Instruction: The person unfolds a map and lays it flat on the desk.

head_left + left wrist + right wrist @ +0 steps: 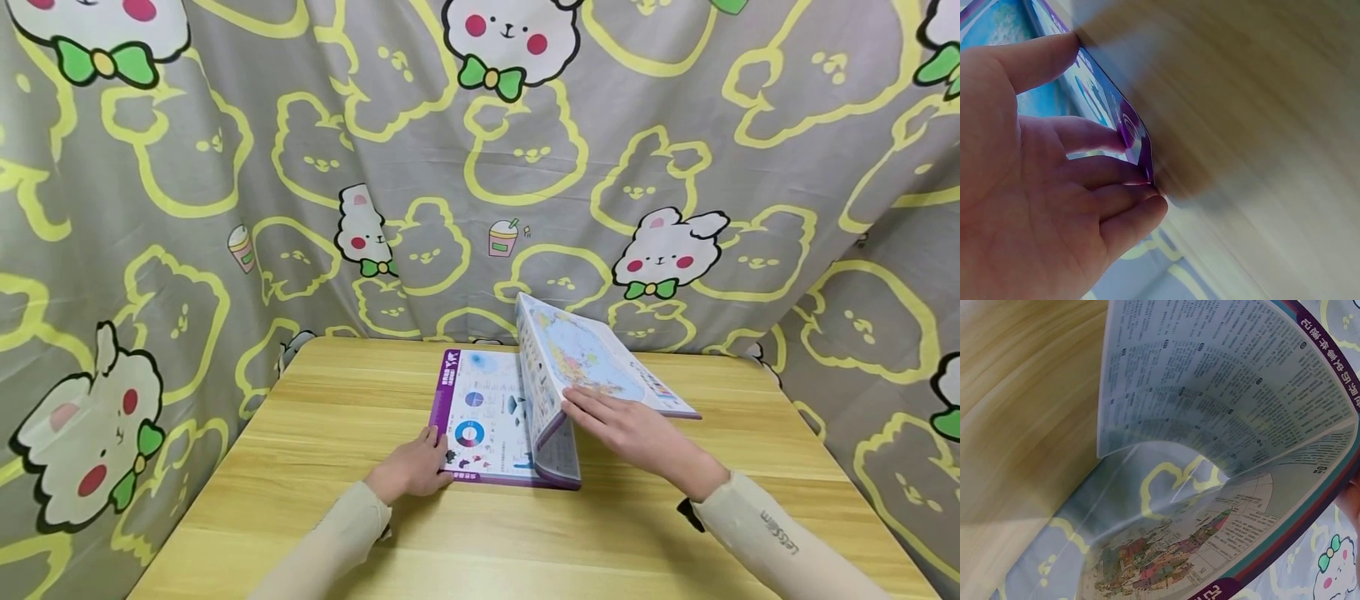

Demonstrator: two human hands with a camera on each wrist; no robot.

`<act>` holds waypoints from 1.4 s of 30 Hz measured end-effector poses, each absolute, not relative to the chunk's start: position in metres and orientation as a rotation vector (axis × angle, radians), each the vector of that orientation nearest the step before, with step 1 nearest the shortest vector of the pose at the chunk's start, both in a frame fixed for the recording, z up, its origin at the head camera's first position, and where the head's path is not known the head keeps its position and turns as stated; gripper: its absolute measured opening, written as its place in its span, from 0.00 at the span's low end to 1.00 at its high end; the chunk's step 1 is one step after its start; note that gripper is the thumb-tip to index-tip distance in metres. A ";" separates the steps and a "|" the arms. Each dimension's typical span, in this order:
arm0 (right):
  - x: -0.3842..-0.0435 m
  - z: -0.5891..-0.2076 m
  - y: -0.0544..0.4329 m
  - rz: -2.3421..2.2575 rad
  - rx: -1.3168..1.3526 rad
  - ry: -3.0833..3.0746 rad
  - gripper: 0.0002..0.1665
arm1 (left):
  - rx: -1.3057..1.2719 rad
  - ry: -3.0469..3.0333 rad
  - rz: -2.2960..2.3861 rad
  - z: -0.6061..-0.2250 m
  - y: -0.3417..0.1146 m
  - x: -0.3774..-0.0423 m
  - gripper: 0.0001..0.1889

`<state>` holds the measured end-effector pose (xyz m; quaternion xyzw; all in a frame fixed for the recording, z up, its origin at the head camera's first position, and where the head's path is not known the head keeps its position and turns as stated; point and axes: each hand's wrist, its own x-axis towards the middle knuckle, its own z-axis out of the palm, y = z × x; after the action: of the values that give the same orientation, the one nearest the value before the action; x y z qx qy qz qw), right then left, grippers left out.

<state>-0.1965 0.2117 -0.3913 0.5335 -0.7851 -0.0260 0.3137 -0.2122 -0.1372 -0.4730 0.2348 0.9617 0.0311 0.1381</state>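
A large printed sheet with a purple border (491, 379) lies partly folded on the table. Its right part stands raised and bent over, with a world map (581, 346) facing up. My left hand (416, 467) rests at the sheet's lower left corner; in the left wrist view its fingertips touch the purple edge (1138, 140), thumb apart from the fingers. With my right hand (622, 425) I hold the raised part by its near edge; its thumb is hidden. Small text fills the curved inner side (1197, 381) in the right wrist view, where little of the hand shows.
The wooden table (300, 417) extends around the sheet on both sides and in front. Behind and beside it hangs a grey curtain (420, 175) with yellow outlines and white cartoon animals, close to the table's back edge.
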 end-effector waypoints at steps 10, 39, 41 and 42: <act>-0.197 -0.393 0.217 -0.052 1.397 -2.099 0.32 | 0.686 2.779 0.122 -0.472 -0.152 -0.213 0.36; -0.194 -0.388 0.224 -0.007 1.364 -2.070 0.29 | 0.540 2.759 0.221 -0.474 -0.186 -0.221 0.39; -0.193 -0.388 0.225 -0.001 1.364 -2.073 0.29 | 0.521 2.760 0.222 -0.474 -0.188 -0.221 0.39; -0.193 -0.388 0.226 0.001 1.362 -2.077 0.29 | 0.513 2.759 0.218 -0.475 -0.189 -0.222 0.39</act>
<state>-0.1931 0.2255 -0.3879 0.5191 -0.7914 0.0004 0.3228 -0.2218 -0.1886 -0.4751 0.1797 0.9672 0.0764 0.1626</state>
